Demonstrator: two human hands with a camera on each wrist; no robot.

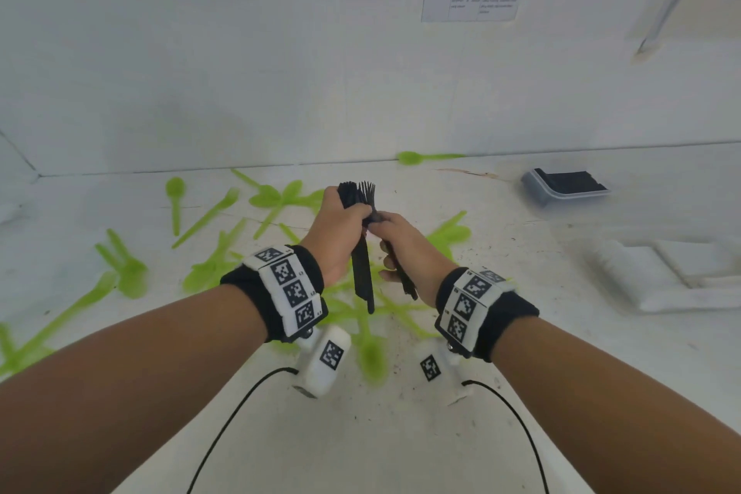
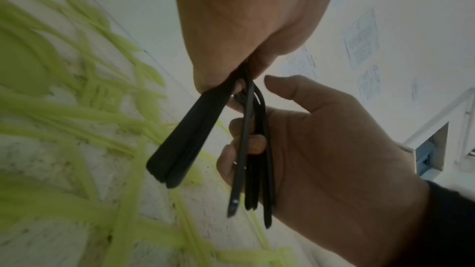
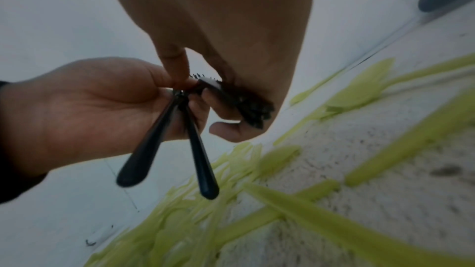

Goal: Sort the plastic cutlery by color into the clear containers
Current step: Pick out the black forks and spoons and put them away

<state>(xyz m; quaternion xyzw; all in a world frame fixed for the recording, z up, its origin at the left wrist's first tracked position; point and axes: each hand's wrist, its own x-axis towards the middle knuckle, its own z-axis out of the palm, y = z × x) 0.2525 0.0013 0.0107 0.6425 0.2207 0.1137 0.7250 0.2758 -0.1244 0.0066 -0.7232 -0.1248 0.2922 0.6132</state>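
Observation:
My left hand (image 1: 345, 221) is raised over the table middle and grips a bundle of black plastic cutlery (image 1: 362, 271), fork tines up and handles hanging down. Touching it, my right hand (image 1: 395, 240) holds a few more black pieces (image 1: 404, 278) with its fingers curled round them. In the left wrist view the left hand (image 2: 231, 52) clamps the flat black bundle (image 2: 183, 145), and the right hand (image 2: 323, 149) holds thin black handles (image 2: 253, 172). Green cutlery (image 1: 208, 213) lies scattered on the white table. A clear container (image 1: 539, 188) at the back right holds black cutlery.
More green pieces (image 1: 128, 273) spread across the left and under my hands, and one green spoon (image 1: 413, 158) lies by the back wall. A clear plastic piece (image 1: 657, 273) lies at the right. White walls close the back and the left.

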